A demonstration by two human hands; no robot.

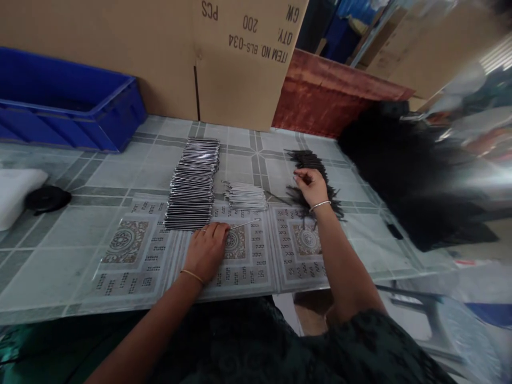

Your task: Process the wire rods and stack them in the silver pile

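My left hand [208, 248] rests on the patterned sheet [136, 256] with its fingers closed on a thin metal rod [246, 224], which points to the right. Just beyond that hand lies a long stack of shiny metal rods [192, 186]. A smaller pile of whitish rods [246, 196] sits in the middle, between my two hands. My right hand [311, 185] is over a heap of thin dark strips [308, 159], thumb and fingers pinched together. Whatever those fingertips hold, if anything, is too small to make out.
A blue plastic crate [76, 101] stands at the back left, beside a large cardboard box [236, 69]. A roll of black tape [48, 199] lies on the left. A big black bag or cloth [400, 176] covers the table's right end.
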